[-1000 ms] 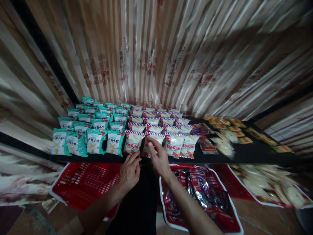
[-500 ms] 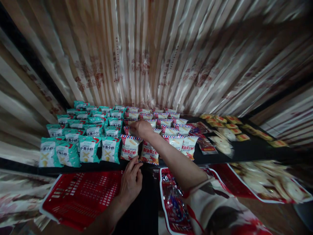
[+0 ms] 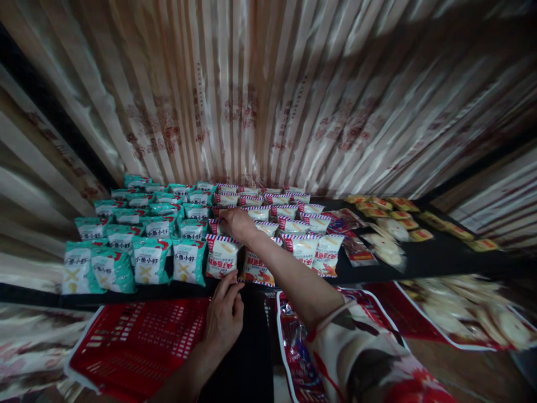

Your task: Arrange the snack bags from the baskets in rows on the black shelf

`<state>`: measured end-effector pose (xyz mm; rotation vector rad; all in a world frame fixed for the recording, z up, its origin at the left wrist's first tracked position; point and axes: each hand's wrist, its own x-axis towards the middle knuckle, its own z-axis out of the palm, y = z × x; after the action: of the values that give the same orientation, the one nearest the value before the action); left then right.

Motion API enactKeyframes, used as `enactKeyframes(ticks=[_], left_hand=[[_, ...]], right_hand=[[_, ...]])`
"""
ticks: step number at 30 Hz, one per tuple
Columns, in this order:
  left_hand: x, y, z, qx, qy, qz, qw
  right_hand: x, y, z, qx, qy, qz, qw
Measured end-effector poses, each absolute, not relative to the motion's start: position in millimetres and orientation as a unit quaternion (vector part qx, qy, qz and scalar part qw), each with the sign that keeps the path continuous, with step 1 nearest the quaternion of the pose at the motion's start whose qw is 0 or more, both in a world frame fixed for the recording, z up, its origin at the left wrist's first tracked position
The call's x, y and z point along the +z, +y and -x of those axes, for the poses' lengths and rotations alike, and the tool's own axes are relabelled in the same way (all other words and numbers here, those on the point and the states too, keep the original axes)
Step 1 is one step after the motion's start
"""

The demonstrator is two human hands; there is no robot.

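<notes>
My left hand [image 3: 225, 316] rests at the shelf's front edge, fingers stretched and loosely bent. Its fingertips touch the bottom of a white snack bag [image 3: 222, 258] with a red-and-blue striped top, standing upright in the front row. Just behind that bag, my right hand [image 3: 238, 225] reaches in with curled fingers, closed at the top of a second-row snack bag [image 3: 214, 226]; the fingertips are partly hidden. Another white front-row bag [image 3: 257, 268] stands partly behind my right forearm. To the left are rows of teal snack bags [image 3: 188, 262].
Flat red packets [image 3: 358, 249], pale clear-wrapped packs [image 3: 386, 251] and yellow packs [image 3: 420, 235] lie along the black shelf [image 3: 444, 260] to the right. Below are a red basket [image 3: 138, 341], one with red packets [image 3: 297, 358] and one with pale packs [image 3: 474, 313]. A pleated curtain [image 3: 260, 84] hangs behind.
My right hand has shifted slightly left and down behind the front bag. My left hand stays at that bag's base. The whole view has moved a little.
</notes>
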<state>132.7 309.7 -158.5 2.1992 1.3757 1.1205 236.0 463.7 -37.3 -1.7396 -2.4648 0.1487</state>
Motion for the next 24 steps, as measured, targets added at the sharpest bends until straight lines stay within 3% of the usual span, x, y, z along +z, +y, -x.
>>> enactKeyframes(ticks=[7,13,24], left_hand=[[-156.0,308.6,-132.6,0.384,0.477,-0.775,0.154],[-155.3,296.7,-142.6,0.396,0.461,-0.773,0.180],[-145.8,270.5,-188.3,0.381,0.467,-0.742,0.296]], right_hand=[[-41.9,462.8,-248.8,0.080,-0.816,0.556,0.136],[-31.5,464.7,-293.5,0.028,-0.784,0.594,0.178],[-22.4,438.7,-338.2,0.037,-0.808,0.582,0.089]])
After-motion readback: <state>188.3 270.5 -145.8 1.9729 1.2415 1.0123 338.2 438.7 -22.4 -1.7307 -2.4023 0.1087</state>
